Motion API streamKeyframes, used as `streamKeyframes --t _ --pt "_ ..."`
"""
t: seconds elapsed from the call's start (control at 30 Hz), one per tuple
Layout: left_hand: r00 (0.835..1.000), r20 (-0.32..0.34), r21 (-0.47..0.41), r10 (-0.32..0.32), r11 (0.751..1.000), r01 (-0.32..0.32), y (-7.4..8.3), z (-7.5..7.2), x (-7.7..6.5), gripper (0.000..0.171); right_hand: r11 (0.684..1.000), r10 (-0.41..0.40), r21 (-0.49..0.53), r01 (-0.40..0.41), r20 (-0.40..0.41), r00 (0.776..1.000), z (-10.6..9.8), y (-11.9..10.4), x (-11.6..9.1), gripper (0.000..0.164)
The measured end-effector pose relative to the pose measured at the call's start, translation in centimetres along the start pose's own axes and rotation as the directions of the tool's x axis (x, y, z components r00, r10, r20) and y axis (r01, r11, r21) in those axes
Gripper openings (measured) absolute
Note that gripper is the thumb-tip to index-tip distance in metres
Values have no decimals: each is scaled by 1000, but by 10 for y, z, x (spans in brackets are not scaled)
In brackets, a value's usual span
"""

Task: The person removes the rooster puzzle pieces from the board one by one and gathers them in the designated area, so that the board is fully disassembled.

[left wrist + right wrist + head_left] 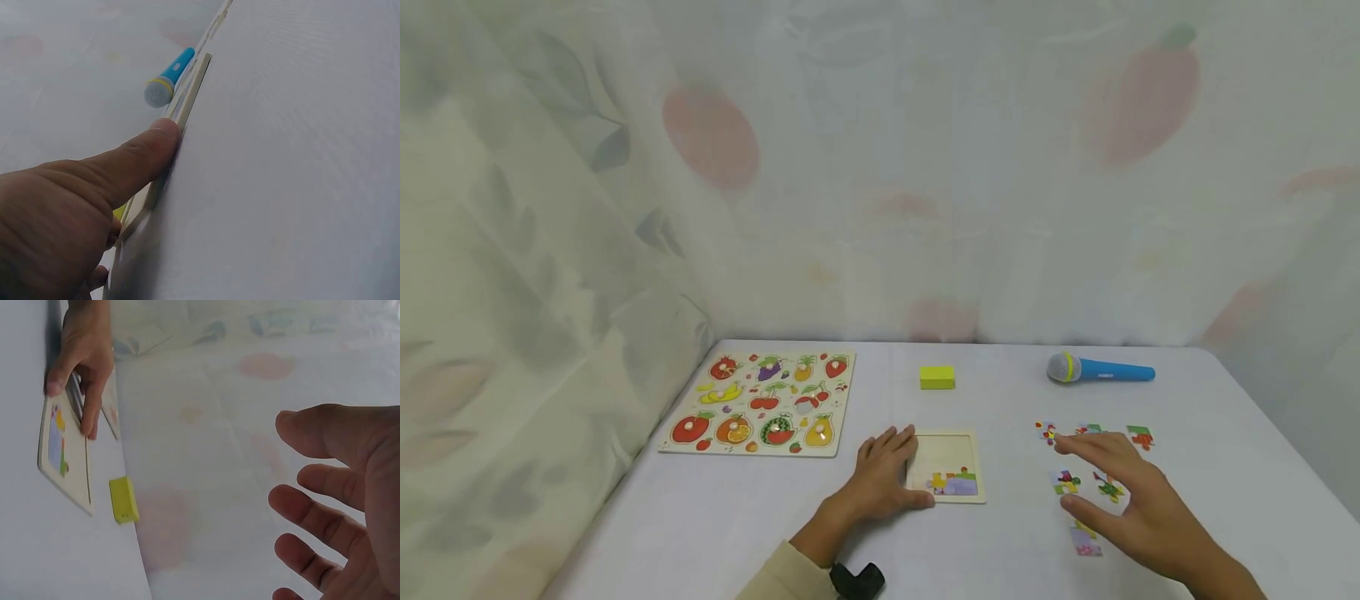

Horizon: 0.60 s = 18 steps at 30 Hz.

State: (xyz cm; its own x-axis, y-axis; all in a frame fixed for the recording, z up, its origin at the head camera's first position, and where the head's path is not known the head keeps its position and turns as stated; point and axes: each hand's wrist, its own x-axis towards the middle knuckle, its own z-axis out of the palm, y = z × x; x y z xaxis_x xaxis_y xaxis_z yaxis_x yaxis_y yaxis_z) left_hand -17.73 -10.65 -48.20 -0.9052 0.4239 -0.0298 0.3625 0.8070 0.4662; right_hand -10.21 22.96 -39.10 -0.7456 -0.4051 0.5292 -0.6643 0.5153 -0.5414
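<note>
My left hand (883, 473) holds the left side of a small square wooden puzzle tray (979, 467), with the thumb at its near edge and the fingers at its upper left. Joined puzzle pieces (955, 483) in purple, yellow and green lie along the tray's near side. In the left wrist view the thumb (140, 156) presses against the tray's edge. Over at the right, my right hand (1138, 508) hovers above loose puzzle pieces (1065, 482), thumb and fingers spread apart with nothing between them. That hand partly covers several of the pieces.
A fruit puzzle board (752, 447) lies at the back left. Behind the tray is a yellow-green block (937, 378). A blue toy microphone (1112, 371) lies at the back right. Near the left sleeve sits a black object (857, 582). Patterned curtain (880, 167) surrounds the white table.
</note>
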Motion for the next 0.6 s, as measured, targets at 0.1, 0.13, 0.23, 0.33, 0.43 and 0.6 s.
streamKeyframes --t 0.1,0.13,0.23,0.33,0.43,0.6 --pt "1000 3 4 -5 1000 5 0 0 0 98 999 10 40 -10 2 1000 6 -4 8 66" --pt "1000 5 5 -8 1000 8 1 0 0 98 999 5 48 -5 1 1000 8 -6 10 66" --pt "1000 2 0 -5 1000 5 1 0 -1 98 998 -23 56 24 -17 1000 15 -10 18 67" --pt "1000 2 -4 -1 1000 1 1 -1 -1 98 998 -39 54 41 -33 999 22 -14 27 67" --pt "1000 6 -10 -2 1000 2 1 -1 -1 98 998 -23 60 25 -30 999 30 -16 34 65" --pt "1000 5 -15 -3 1000 3 1 -1 -1 98 998 38 58 -37 -12 999 48 -15 43 61"
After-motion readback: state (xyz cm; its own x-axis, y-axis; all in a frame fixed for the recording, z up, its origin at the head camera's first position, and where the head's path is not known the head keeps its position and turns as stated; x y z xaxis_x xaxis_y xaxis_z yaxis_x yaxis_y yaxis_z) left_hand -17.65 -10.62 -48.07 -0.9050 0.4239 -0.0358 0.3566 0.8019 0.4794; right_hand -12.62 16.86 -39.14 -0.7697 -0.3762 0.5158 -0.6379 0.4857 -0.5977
